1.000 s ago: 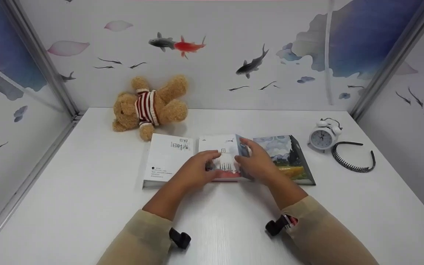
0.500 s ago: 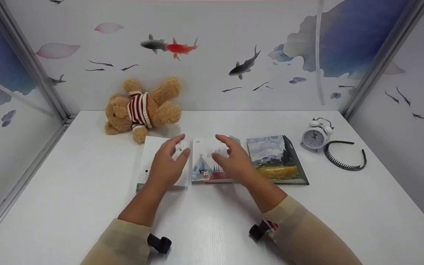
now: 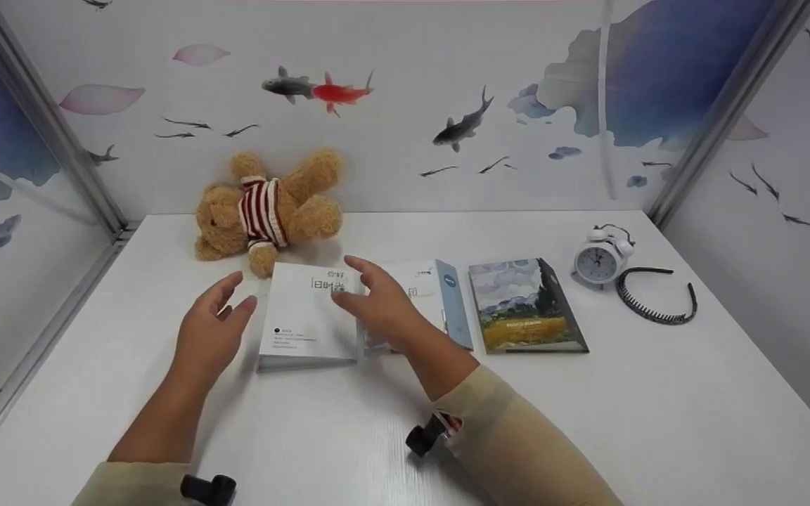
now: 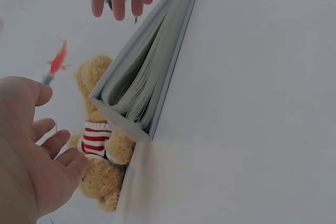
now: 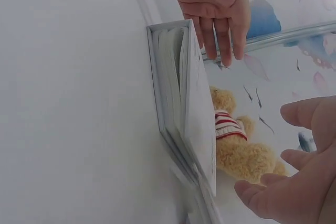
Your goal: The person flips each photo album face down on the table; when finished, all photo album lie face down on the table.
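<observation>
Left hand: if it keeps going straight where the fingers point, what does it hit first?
Probably the teddy bear. The left hand lies open beside the white book, apart from its left edge, fingers aimed toward the bear. Depth is unclear; it might graze the book's corner.

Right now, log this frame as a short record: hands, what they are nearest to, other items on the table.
left hand: open, beside the left edge of the white book, not touching
right hand: open, fingers over the white book's right edge
middle book: cover partly lifted
painted-cover book: closed, flat
teddy bear: lying by the back wall
alarm clock: upright
headband: right of the clock
</observation>
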Action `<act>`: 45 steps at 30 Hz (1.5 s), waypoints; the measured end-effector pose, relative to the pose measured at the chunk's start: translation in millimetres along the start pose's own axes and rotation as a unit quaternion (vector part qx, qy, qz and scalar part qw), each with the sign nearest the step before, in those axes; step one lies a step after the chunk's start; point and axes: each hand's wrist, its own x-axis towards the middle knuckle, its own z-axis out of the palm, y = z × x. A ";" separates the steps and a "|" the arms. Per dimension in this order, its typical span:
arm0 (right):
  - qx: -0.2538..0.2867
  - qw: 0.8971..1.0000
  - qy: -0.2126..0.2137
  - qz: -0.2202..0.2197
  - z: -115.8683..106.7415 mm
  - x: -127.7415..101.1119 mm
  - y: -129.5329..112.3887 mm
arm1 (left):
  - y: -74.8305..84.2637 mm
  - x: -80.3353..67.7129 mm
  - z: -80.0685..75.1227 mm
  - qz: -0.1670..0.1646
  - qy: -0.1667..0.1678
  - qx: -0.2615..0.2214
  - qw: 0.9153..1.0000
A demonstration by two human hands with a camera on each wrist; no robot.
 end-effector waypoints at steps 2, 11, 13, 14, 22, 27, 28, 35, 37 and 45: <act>0.005 1.000 0.000 0.006 6.3 3.7 -1.1 | -3.2 0.5 -2.9 -0.013 -0.010 -0.022 1.000; 0.016 1.000 -0.016 0.017 17.8 9.8 10.2 | -7.7 2.6 1.5 -0.065 -0.107 -0.028 0.992; 0.016 0.999 -0.019 0.027 18.1 9.1 12.3 | -9.8 1.6 2.7 -0.066 -0.128 -0.017 0.989; 0.016 0.999 -0.020 0.028 18.3 8.8 13.3 | -11.0 0.9 3.4 -0.064 -0.136 -0.013 0.989; 0.018 0.999 -0.041 0.020 21.1 6.4 20.0 | -16.9 -1.7 6.9 -0.038 -0.167 -0.013 0.985; 0.051 0.995 -0.081 0.013 25.4 4.8 22.3 | -15.1 -2.2 2.9 -0.054 -0.160 -0.015 0.985; 0.052 0.995 -0.085 0.012 26.0 4.7 22.4 | -14.7 -1.8 2.1 -0.057 -0.158 -0.016 0.986; 0.044 0.995 -0.094 0.010 26.7 4.6 20.8 | -12.2 -0.3 -1.8 -0.069 -0.155 -0.022 0.985; 0.047 0.994 -0.099 0.007 25.9 4.9 20.9 | -10.5 -0.8 -3.1 -0.071 -0.155 -0.037 0.985; 0.097 0.987 -0.125 -0.007 22.7 3.0 17.9 | 0.4 -7.3 -8.6 -0.042 -0.143 -0.111 0.983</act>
